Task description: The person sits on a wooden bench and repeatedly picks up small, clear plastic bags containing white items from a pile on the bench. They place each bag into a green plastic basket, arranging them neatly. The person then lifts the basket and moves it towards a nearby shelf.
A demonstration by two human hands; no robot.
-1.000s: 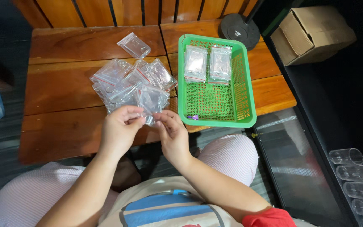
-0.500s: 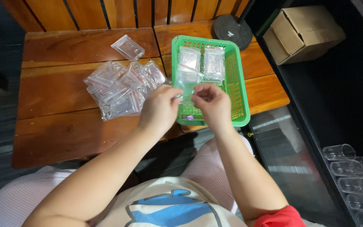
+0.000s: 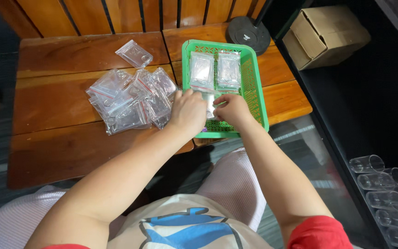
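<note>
Small clear plastic bag (image 3: 209, 102): thin glossy film, flat and roughly rectangular, mostly hidden between the two hands; it sits over the near half of the green tray (image 3: 260, 99). Contents cannot be told.

Left hand (image 3: 188, 112): fingers curled onto the left edge of the bag, pinching it. Right hand (image 3: 232, 109): fingers bent closed on the bag's right edge, knuckles upward.

Green tray: moulded plastic, rectangular, perforated mesh floor and latticed rim, lying on the right part of the counter (image 3: 61, 152), its near edge overhanging the counter's front. At its far end, two filled bags (image 3: 216, 69) lie flat side by side, clear film with pale contents.

Pile of clear bags (image 3: 127, 99): many small glossy zip bags with thin red strips, overlapping loosely, just left of the tray. One single bag (image 3: 134, 53) lies apart, beyond the pile.

Counter: brown wooden planks, polished, slightly worn.

Round black base (image 3: 248, 33): matte disc past the tray's far corner.

Cardboard box (image 3: 324, 33): brown, flaps open, to the right.

Clear plastic cups (image 3: 383, 184): cylindrical, lying in rows at lower right.
</note>
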